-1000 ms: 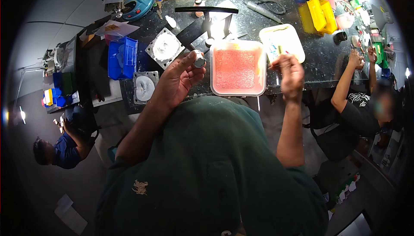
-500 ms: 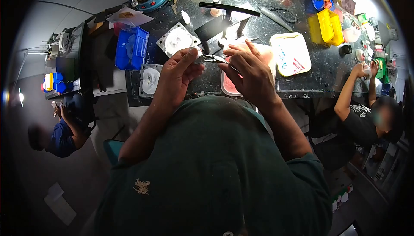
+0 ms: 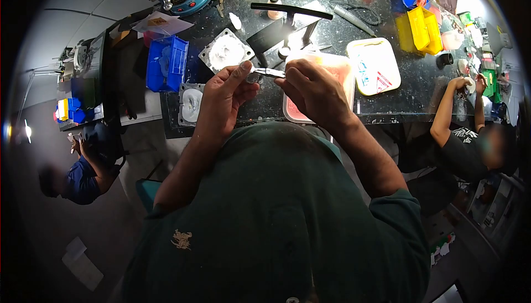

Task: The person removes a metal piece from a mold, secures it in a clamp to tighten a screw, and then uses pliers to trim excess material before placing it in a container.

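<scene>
My left hand (image 3: 228,94) is closed, with thumb and fingertips pinching a small round grey piece (image 3: 253,78) whose kind I cannot make out. My right hand (image 3: 315,90) is closed around a slim silver tool that looks like pliers (image 3: 271,73). The tool's tip reaches left and meets or nearly touches the grey piece. Its handles are hidden in my right palm. Both hands are raised over the front of the dark bench. Below and behind my right hand is a tub (image 3: 332,65) with pinkish contents.
Square plates with white plaster (image 3: 225,53) lie left of my hands, by a blue bin (image 3: 167,64). A lamp stand (image 3: 287,26) rises just behind. To the right are a white lid (image 3: 374,68) and yellow bin (image 3: 425,32). Two people sit at either side.
My right hand has rolled over and its raised fingers have curled in around the tool. The tool now lies flatter. My left hand has barely moved.
</scene>
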Available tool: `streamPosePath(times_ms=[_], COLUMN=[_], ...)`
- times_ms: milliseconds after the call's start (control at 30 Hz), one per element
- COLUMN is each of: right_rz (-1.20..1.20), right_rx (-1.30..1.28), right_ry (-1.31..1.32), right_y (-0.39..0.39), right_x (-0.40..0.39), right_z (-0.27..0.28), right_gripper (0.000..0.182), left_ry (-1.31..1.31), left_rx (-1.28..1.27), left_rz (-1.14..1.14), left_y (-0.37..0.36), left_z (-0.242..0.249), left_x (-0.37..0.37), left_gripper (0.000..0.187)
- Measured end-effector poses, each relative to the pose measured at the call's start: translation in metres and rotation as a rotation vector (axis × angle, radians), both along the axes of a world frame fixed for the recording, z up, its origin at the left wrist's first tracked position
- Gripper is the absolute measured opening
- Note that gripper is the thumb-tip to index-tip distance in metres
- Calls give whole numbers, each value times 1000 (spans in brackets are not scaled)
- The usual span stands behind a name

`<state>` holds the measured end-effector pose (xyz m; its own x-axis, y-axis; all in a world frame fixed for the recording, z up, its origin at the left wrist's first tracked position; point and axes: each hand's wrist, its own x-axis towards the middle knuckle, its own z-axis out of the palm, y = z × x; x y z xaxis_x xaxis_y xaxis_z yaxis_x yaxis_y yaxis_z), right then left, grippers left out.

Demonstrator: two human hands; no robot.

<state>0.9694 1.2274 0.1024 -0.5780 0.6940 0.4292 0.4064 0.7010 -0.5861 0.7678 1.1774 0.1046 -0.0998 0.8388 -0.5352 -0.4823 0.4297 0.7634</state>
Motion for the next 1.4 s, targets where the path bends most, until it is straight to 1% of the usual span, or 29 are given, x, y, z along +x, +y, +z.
streamPosePath(times_ms=[133,267,333,367,433,467,533,567,633,667,733,767,833,967,1033,1067,1133,1167,1233,1267,1333,1400], right_rz=[78,83,68,71,93,94,178,176,208,209,284,287,397,475,409,416,157,161,75,77,84,50], right_rx=[-64,-137,-379,-381,-636,-638,-1188,-1189,-1399,-1399,-1832,-1832,-2067,-2132,-1746,-1745,-859,-858,-481,-477,-107,-61], right_ry=[27,43,199,197,196,196,469,468,553,552,802,801,931,932,746,743,180,180,102,101,115,97], right_y=[4,1,-2,-2,-3,-4,-6,-8,-11,-13,-17,-19,-23,-25,-24,-22,-21,-23,-28,-28,-28,-31], right_x=[-5,-12,-15,-15,-14,-14,-15,-15,-17,-17,-18,-19,-20,-22,-25,-25,-26,-29,-37,-42,-53,-65], right_z=[-11,-13,-15,-14,-12,-13,-14,-12,-5,-2,4,4,5,5,1,2,6,7,11,9,3,7], right_gripper=[23,24,25,25,25,25,25,25,26,26,27,27,26,20,21,21,21,21,20,20,20,19], left_ry=[-16,-28,-71,-72,-140,-140,-202,-203,-226,-226,-294,-293,-367,-456,-459,-456,-309,-307,-269,-269,-290,-281], left_rx=[-15,1,33,31,74,73,132,131,166,168,188,189,205,213,245,249,210,211,189,194,176,169], left_rz=[59,94,85,89,57,58,39,39,7,8,-23,-21,-47,-28,-26,-23,49,52,125,126,156,159], left_y=[-1,-2,-2,-3,-5,-6,-8,-8,-9,-9,-10,-11,-12,-21,-25,-26,-32,-35,-38,-40,-42,-45], left_z=[-2,-1,-4,-3,-1,-2,-4,-4,-2,-1,2,3,6,5,3,4,5,5,5,5,5,7], left_x=[-2,-5,-9,-10,-12,-13,-15,-16,-17,-17,-18,-18,-20,-23,-27,-29,-35,-37,-42,-44,-51,-60], left_gripper=[30,29,30,30,31,31,30,30,30,30,29,29,30,31,31,31,30,30,27,27,24,23])
